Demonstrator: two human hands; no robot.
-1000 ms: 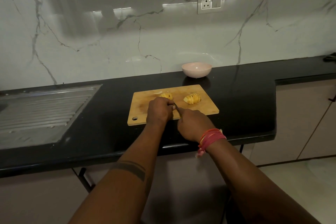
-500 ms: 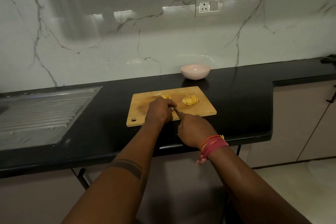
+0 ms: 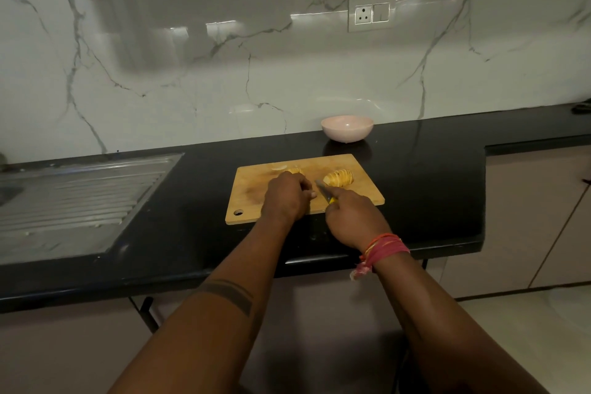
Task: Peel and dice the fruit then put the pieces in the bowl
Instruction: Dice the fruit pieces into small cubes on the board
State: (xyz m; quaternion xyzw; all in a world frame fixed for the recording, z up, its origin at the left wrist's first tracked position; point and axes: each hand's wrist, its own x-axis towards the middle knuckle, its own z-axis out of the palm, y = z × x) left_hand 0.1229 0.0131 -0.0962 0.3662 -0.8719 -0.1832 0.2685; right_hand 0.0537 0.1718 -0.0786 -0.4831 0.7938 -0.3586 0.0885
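Head view: the left hand point(image 3: 287, 193) is curled over a fruit piece point(image 3: 295, 169), and the knife point(image 3: 323, 191), gripped by the right hand point(image 3: 351, 217), has been drawn back from it. Right of both hands lies the sliced half point(image 3: 339, 177); beyond them, the bowl point(image 3: 347, 128) is unfilled, so dicing continues.

From the cutting board point(image 3: 252, 198), black counter point(image 3: 198, 201) lies open toward the drainboard point(image 3: 76, 198) at nine o'clock and toward three o'clock, while at twelve the pink bowl point(image 3: 347, 128) stands near the marble wall point(image 3: 224, 73), seemingly just apart from the board's far edge.
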